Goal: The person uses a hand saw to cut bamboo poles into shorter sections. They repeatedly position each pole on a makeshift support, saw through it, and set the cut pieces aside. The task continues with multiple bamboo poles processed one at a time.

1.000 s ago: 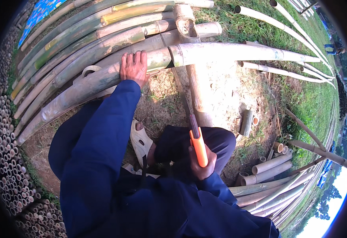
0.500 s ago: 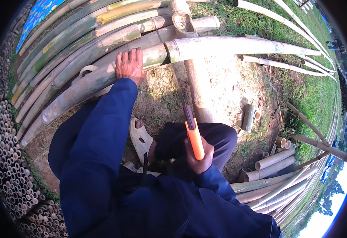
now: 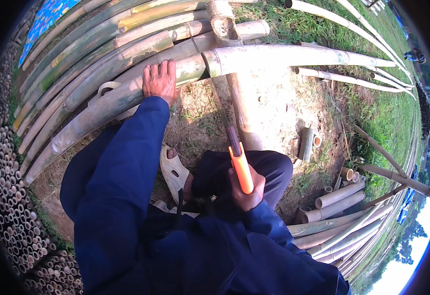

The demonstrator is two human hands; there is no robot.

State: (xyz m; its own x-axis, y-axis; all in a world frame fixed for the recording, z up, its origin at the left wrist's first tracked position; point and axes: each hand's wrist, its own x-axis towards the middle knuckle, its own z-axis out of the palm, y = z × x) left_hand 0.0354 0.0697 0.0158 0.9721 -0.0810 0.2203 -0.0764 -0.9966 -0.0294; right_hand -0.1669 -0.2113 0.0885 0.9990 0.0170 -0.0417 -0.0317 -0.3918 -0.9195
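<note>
A thick bamboo pole (image 3: 264, 58) runs across in front of me, resting on a bamboo crosspiece (image 3: 239, 105). My left hand (image 3: 160, 81) is closed over its top, left of a cut line, with the fingers on the far side. In my right hand (image 3: 248, 189) is the orange handle of a handsaw (image 3: 241, 167), held above my right knee. The saw's thin blade reaches away from me and crosses the pole at the cut. How deep the blade sits I cannot tell. The crosspiece has an open notch near its far end.
Several bamboo poles (image 3: 92, 51) lie side by side at the far left. Stacked cut tubes (image 3: 8, 196) fill the left edge. Short bamboo pieces (image 3: 340, 196) and long poles lie at the right. A sandalled foot (image 3: 174, 169) is under the pole's near side.
The saw handle and my right hand are almost where they were. My left hand stays on the pole. The whole view has shifted slightly.
</note>
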